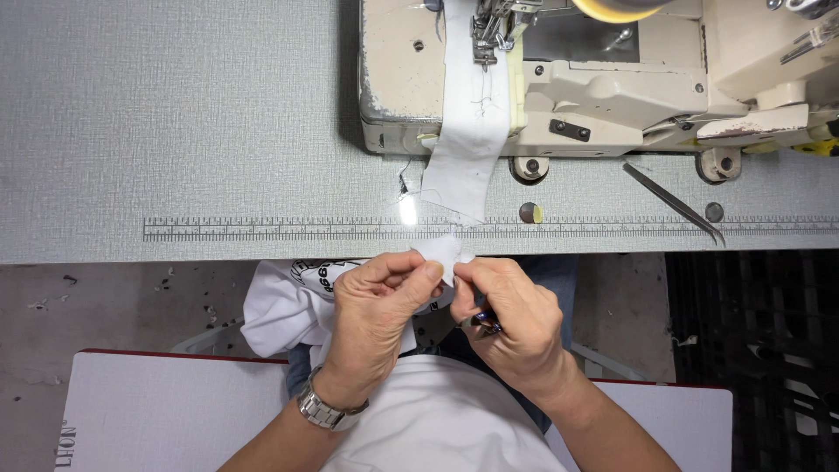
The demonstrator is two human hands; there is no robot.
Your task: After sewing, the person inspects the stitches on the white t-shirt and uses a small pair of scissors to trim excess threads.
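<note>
Your left hand [377,308] has thumb and forefinger pressed together on a small fold of white fabric [444,252], and your right hand [511,316] pinches the same fold from the other side, fingertips almost meeting the left ones. A small dark tool [483,323], possibly thread snips, is tucked under the curled right fingers; the view is too tight to be sure. A metal watch [322,409] sits on your left wrist.

The fold is held just in front of the near edge of the sewing table [175,131], over your lap. Left of it, below that edge, the rest of the white garment [284,310] hangs bunched, with dark print showing.

On the table, a printed ruler scale [262,229] runs along the near edge. Behind the fold, a white fabric strip [468,149] trails down from the needle area of the cream sewing machine [612,87] at the table's far side. Tweezers [675,203] lie on the table to the right, just in front of the machine.
</note>
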